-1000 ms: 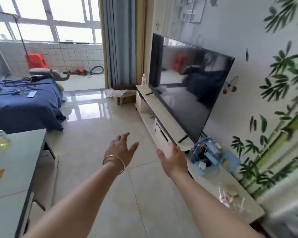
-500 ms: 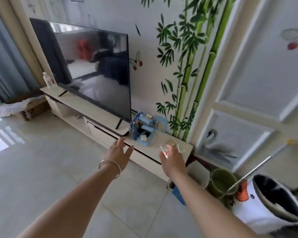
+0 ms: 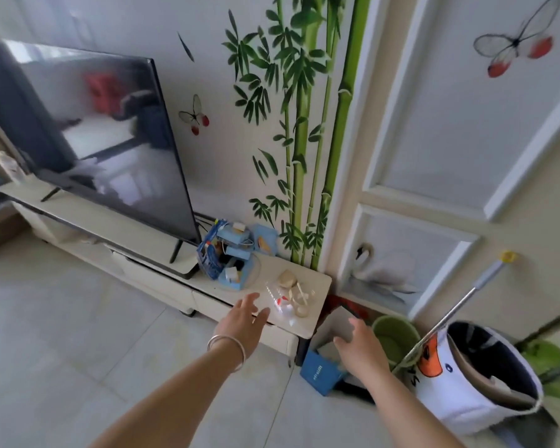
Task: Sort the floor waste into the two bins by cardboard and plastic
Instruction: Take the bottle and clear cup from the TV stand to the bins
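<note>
My left hand (image 3: 243, 321) with a bracelet is stretched forward, fingers spread and empty, in front of the end of the TV cabinet (image 3: 162, 231). My right hand (image 3: 361, 345) is open too and hovers over flat boxes leaning beside the cabinet: a white box (image 3: 338, 324) and a blue box (image 3: 319, 376) on the floor. A white fabric bin (image 3: 476, 386) with a dark lining and an orange print stands at the lower right; it holds pale flat pieces. A green bucket (image 3: 395, 334) sits just left of it.
A large television (image 3: 104, 140) stands on the cabinet. Blue packaging clutter (image 3: 227, 257) and clear plastic wrappers (image 3: 288, 299) lie on the cabinet's right end. A metal mop handle (image 3: 459, 305) leans across the bucket. A panelled door (image 3: 466, 156) rises behind the bins.
The view has swung right from the window and bed toward the cabinet's end and the bins. Both hands stayed open and my right hand moved down toward the leaning boxes.
</note>
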